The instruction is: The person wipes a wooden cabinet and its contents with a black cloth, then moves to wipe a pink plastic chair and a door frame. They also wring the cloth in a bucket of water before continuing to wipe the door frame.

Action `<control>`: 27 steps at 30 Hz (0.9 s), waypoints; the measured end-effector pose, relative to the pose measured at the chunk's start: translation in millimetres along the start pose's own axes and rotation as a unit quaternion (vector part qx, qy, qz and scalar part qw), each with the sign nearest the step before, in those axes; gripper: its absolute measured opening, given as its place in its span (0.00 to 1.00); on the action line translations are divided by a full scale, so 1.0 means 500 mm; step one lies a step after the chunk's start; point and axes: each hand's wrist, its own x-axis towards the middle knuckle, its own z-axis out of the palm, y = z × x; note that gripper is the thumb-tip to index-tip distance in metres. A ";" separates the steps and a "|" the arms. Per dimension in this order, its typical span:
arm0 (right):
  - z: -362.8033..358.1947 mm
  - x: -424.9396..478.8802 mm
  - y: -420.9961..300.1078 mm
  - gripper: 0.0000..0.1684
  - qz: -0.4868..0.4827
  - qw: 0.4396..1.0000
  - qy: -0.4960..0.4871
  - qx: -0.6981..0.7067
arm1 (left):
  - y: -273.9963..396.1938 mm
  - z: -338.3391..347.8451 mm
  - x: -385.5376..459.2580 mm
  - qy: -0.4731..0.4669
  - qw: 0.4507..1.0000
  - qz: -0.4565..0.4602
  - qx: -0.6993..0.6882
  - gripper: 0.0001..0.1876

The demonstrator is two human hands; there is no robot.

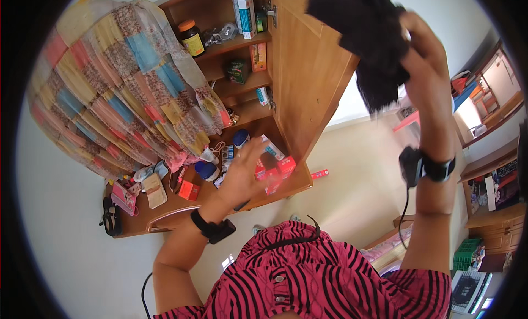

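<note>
My right hand (pixel 425 67), raised at the upper right, is closed around a fluffy black duster (pixel 367 42), whose dark fibres hang beside the open wooden cabinet door (pixel 309 67). Slightly blurred, my left hand (pixel 243 174) is over the wooden desktop with its fingers spread, and nothing shows in it. Near its fingers lie red boxes (pixel 285 166), a white and teal carton (pixel 272 149) and a blue-lidded jar (pixel 241 137). Another blue-lidded jar (pixel 207 171) stands to its left. Black bands with small devices are on both wrists.
Shelves hold a dark bottle with an orange lid (pixel 192 38), cartons (pixel 247 17) and a green box (pixel 237 71). A patchwork curtain (pixel 123 92) hangs at the left. A red box (pixel 189 190), a beige cloth (pixel 155 191) and black sandals (pixel 109 218) rest on the desktop (pixel 140 220).
</note>
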 end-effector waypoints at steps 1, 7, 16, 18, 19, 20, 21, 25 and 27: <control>-0.001 -0.035 0.017 0.06 0.036 0.999 0.015 0.038 | -0.006 0.028 -0.018 -0.005 0.999 -0.007 0.031 0.43; -0.003 -0.286 0.214 0.10 0.240 0.950 -0.060 0.193 | -0.032 0.143 -0.038 -0.078 0.981 -0.114 0.135 0.53; 0.166 -0.548 0.488 0.09 0.368 0.929 -0.025 0.027 | -0.054 0.214 0.003 -0.102 0.976 -0.105 0.163 0.45; 0.201 -0.559 0.508 0.09 0.343 0.935 -0.059 -0.068 | -0.061 0.223 -0.002 -0.057 0.982 -0.068 0.166 0.39; 0.207 -0.569 0.514 0.09 0.349 0.932 -0.066 -0.077 | -0.061 0.225 0.003 -0.046 0.983 -0.062 0.168 0.37; 0.218 -0.584 0.527 0.09 0.355 0.928 -0.073 -0.085 | -0.061 0.225 0.005 -0.036 0.983 -0.056 0.169 0.35; 0.232 -0.594 0.542 0.08 0.358 0.925 -0.085 -0.091 | -0.064 0.221 0.003 -0.022 0.984 -0.053 0.171 0.33; 0.220 -0.631 0.560 0.07 0.357 0.925 -0.061 -0.118 | -0.096 0.207 0.000 0.000 0.991 0.007 0.132 0.27; 0.209 -0.628 0.551 0.07 0.363 0.922 -0.026 -0.134 | -0.103 0.205 0.005 0.014 0.992 0.040 0.118 0.26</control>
